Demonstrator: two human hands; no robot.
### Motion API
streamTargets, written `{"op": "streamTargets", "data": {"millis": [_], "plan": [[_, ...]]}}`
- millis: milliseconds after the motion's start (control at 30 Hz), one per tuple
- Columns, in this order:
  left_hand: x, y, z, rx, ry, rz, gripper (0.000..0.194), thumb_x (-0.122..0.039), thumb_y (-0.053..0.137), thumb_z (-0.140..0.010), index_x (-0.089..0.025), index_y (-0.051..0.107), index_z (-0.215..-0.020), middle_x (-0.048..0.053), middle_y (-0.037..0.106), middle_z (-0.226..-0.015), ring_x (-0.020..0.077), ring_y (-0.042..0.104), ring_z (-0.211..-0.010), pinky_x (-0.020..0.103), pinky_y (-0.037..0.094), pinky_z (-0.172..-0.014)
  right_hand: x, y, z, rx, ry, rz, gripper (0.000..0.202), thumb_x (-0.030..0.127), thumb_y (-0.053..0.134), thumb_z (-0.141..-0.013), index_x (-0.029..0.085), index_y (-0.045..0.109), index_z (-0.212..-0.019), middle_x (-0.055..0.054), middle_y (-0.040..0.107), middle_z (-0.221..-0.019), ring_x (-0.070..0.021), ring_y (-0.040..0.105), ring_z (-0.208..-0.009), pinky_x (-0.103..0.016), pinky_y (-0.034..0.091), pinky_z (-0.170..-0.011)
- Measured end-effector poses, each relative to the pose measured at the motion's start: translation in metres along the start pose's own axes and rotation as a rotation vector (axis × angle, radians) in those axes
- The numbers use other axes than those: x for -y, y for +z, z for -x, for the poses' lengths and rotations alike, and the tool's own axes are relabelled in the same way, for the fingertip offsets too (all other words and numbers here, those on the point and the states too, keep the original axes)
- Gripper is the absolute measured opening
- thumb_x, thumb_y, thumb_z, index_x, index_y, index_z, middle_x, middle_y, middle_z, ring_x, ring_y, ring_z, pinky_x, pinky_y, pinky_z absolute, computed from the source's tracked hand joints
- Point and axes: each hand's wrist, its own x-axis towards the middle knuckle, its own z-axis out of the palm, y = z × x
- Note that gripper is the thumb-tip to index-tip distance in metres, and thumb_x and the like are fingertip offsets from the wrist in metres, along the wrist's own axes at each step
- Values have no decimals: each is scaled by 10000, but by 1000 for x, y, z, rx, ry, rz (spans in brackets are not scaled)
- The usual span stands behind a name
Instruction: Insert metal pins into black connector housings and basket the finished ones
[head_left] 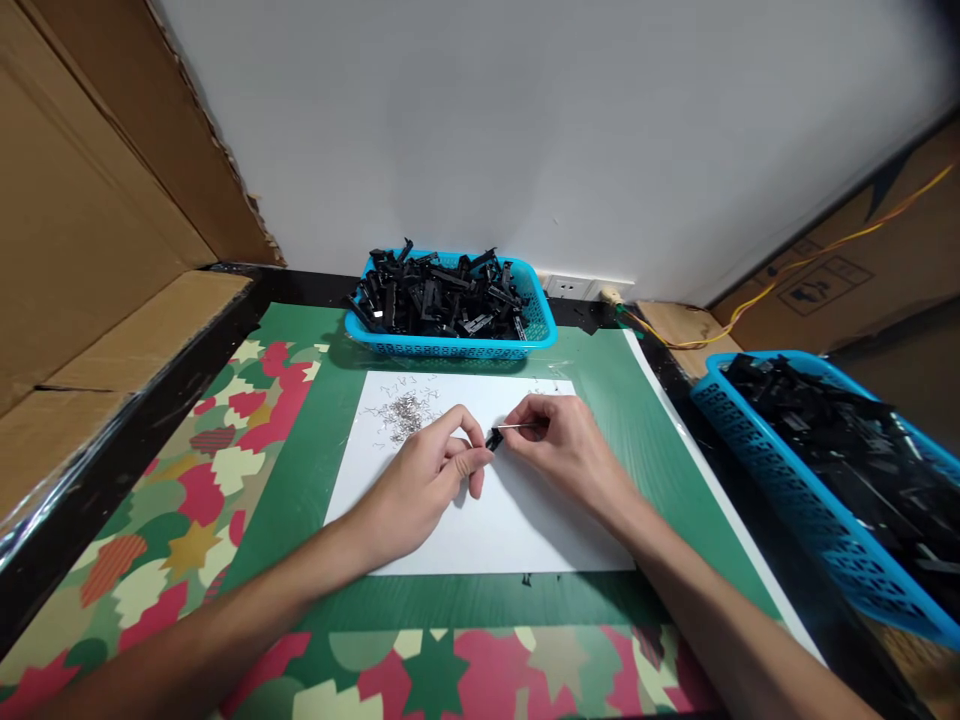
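Over a white sheet of paper, my left hand pinches a small black plastic part between thumb and fingertips. My right hand is closed on a thin, pale metal rod, whose near end lies at the black part. What kind of tool the rod is, I cannot make out. The two hands almost meet, with the black part between them. Left of them on the paper lies a pile of tiny bent wire pieces, like small springs or clips, some scattered around it.
A blue basket heaped with black plastic parts stands behind the paper. Another blue basket of black pieces is at the right. Cardboard rises at the left. A yellow cable runs from a wall socket.
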Motion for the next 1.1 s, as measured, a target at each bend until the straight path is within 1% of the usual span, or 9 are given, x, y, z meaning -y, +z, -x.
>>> {"op": "streamTargets", "data": {"millis": [133,233,367,467,633,800,1000,1100], "plan": [[1,0,-1,-2,7,9,175,-394,563,-1064,-240,508,-1003,-39,679,-724,118,402,-558,265,309,-558,-1,3,2,-12,5,-19,92,149,653,-804,169,736,-768,-13,699,-678,-147,592,-616,-284,409,-594],[1,0,-1,5,10,12,192,-408,560,-1066,-237,506,-996,-33,678,-731,114,401,-554,258,309,-550,-2,5,3,-16,14,-55,84,175,643,-825,169,715,-781,-18,708,-707,-149,589,-630,-285,405,-596],[0,-1,-1,2,10,21,204,-422,550,-1070,-241,494,-999,-33,679,-733,102,382,-529,244,276,-527,-6,7,4,-34,5,-100,80,204,632,-862,172,687,-814,-25,715,-753,-148,576,-645,-289,403,-615],[0,-2,-2,2,22,28,195,-407,544,-1072,-239,490,-989,-29,677,-720,105,407,-541,237,282,-533,-9,9,4,-39,-13,-97,77,210,624,-878,179,661,-818,-23,706,-762,-147,559,-647,-294,402,-633],[-3,-2,-2,-3,27,27,190,-398,539,-1069,-235,492,-984,-19,678,-720,113,444,-570,235,300,-546,-10,9,5,-43,-27,-81,80,218,625,-884,190,626,-809,-8,674,-746,-144,516,-640,-298,392,-636],[-5,-1,-1,-1,14,25,161,-364,548,-1055,-238,484,-979,-22,683,-714,112,422,-552,236,308,-544,-6,9,6,-33,-27,-63,95,207,621,-874,194,596,-783,21,603,-688,-135,475,-619,-292,376,-621],[-5,-3,-1,-3,16,9,140,-353,542,-1053,-238,493,-992,-20,689,-723,119,438,-557,251,335,-558,-4,8,9,2,-75,-28,175,268,607,-958,198,581,-799,22,590,-691,-139,459,-623,-291,362,-605],[-5,-4,-1,5,28,-6,125,-342,543,-1051,-239,498,-996,-19,689,-725,130,473,-579,261,357,-579,-3,5,9,25,-117,2,205,262,589,-988,196,604,-794,4,621,-703,-148,493,-629,-298,363,-607]]}}
